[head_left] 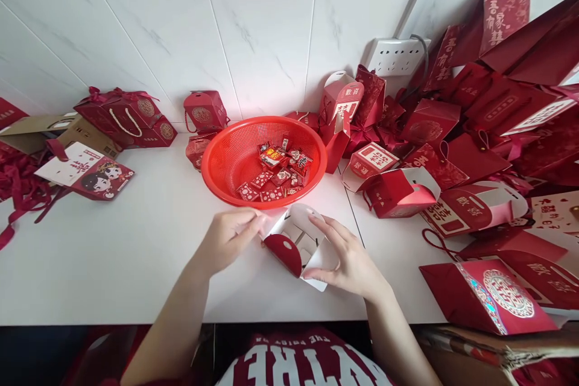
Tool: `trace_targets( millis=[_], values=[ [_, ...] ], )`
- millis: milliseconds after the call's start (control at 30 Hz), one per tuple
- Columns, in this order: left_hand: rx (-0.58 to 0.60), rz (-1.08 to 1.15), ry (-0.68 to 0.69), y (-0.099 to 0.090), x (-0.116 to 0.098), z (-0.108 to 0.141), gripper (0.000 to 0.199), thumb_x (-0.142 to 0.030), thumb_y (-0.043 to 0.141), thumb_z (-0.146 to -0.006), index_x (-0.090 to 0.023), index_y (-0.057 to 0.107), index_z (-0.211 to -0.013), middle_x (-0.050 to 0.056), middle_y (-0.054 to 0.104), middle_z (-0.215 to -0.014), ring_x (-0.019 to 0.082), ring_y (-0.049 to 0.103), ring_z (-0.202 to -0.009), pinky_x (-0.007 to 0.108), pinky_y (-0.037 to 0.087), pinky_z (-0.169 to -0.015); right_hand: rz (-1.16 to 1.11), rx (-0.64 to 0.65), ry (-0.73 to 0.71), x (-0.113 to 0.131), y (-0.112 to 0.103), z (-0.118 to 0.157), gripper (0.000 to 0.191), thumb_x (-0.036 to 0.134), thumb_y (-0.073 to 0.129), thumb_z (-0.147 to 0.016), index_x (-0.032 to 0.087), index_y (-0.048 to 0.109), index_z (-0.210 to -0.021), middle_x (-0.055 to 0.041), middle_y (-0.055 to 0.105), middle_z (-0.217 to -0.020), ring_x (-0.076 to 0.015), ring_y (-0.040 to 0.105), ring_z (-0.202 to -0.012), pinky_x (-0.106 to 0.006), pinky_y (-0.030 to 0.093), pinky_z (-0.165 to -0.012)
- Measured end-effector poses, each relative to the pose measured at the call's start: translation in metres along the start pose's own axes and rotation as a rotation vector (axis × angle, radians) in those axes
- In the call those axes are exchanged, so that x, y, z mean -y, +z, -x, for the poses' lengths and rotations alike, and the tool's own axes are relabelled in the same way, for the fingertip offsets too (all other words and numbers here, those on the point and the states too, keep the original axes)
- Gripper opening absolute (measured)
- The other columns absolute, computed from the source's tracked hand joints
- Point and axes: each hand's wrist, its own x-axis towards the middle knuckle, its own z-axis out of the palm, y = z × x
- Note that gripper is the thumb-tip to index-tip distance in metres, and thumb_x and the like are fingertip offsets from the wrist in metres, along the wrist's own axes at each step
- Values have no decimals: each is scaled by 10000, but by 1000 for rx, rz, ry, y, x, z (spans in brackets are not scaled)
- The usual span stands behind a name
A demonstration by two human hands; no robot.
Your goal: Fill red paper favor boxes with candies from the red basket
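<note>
Between my hands is a small paper box (284, 254), red outside and white inside, with its top flaps standing open. My left hand (231, 236) pinches a pale flap at the box's upper left corner. On the box's right side, my right hand (346, 258) holds the white flaps between thumb and fingers. Just beyond the box, a red plastic basket (221, 163) contains several small wrapped packets (281, 177), mostly red.
Many red gift boxes (400, 193) are piled on the right, below a wall socket strip (398, 55). At left are a cardboard box (93, 136), a red box with rope handles (129, 117), a cartoon-printed box (106, 180) and ribbons (22, 211).
</note>
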Motion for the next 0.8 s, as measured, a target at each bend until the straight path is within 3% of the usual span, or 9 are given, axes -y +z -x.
trace_targets(
  millis=[67, 167, 233, 267, 367, 433, 567, 700, 800],
  values=[
    [-31, -71, 66, -16, -11, -25, 371, -452, 529, -964, -193, 734, -795, 45, 753, -877, 222, 701, -909, 285, 533, -819, -1, 7, 0, 0, 0, 0, 1025, 678, 726, -782, 317, 238, -1608, -123, 461, -1552, -364, 445, -1422, -561, 427, -1148],
    [-5, -265, 61, -30, -16, -85, 414, -512, 486, -971, -181, 734, -951, 50, 751, -1005, 213, 689, -957, 307, 510, -877, -14, 13, 18, 2, 0, 0, 1004, 669, 727, -788, 324, 251, -1603, -113, 436, -1573, -353, 427, -1440, -551, 418, -1160],
    [160, -509, -51, -29, -4, -129, 476, -588, 515, -929, -181, 709, -1083, 75, 736, -1094, 227, 677, -981, 329, 496, -895, -25, 7, 25, 3, -1, -1, 989, 659, 728, -794, 324, 261, -1599, -114, 436, -1570, -345, 434, -1434, -538, 426, -1155],
    [281, -653, -175, -25, 5, -149, 520, -630, 545, -889, -192, 697, -1125, 91, 728, -1130, 243, 672, -996, 340, 494, -893, -30, 1, 26, 4, -1, -1, 980, 653, 728, -798, 322, 266, -1597, -117, 444, -1562, -341, 446, -1425, -530, 435, -1148],
    [433, -775, -332, -9, 40, -189, 558, -639, 784, -634, -152, 744, -903, 150, 749, -915, 311, 684, -869, 385, 503, -828, -44, -6, 34, 5, -1, -1, 957, 639, 724, -811, 315, 281, -1595, -125, 479, -1527, -337, 489, -1387, -508, 470, -1118],
    [472, -806, -364, 0, 59, -199, 492, -560, 856, -535, -159, 734, -792, 137, 740, -811, 314, 683, -829, 376, 500, -811, -52, 0, 34, 5, -2, -2, 957, 638, 723, -812, 318, 278, -1597, -122, 490, -1516, -336, 502, -1376, -502, 476, -1111],
    [505, -811, -347, 6, 77, -200, 387, -401, 875, -493, -187, 714, -773, 77, 732, -788, 268, 677, -795, 325, 496, -786, -77, 10, 31, 2, -1, -1, 969, 632, 731, -808, 335, 259, -1602, -105, 487, -1527, -334, 495, -1383, -517, 449, -1137],
    [466, -751, -279, 1, 76, -198, 367, -324, 875, -480, -184, 692, -766, 50, 719, -795, 242, 662, -767, 300, 485, -738, -123, 3, 23, 1, 1, -1, 975, 611, 742, -810, 345, 242, -1605, -98, 479, -1537, -331, 486, -1394, -525, 427, -1157],
    [410, -657, -198, -6, 63, -195, 281, -361, 834, -609, -182, 691, -771, 31, 711, -769, 221, 663, -754, 290, 476, -726, -140, 6, 30, 2, 1, 0, 971, 599, 747, -811, 345, 246, -1603, -91, 466, -1551, -330, 459, -1420, -523, 420, -1165]
  ],
)
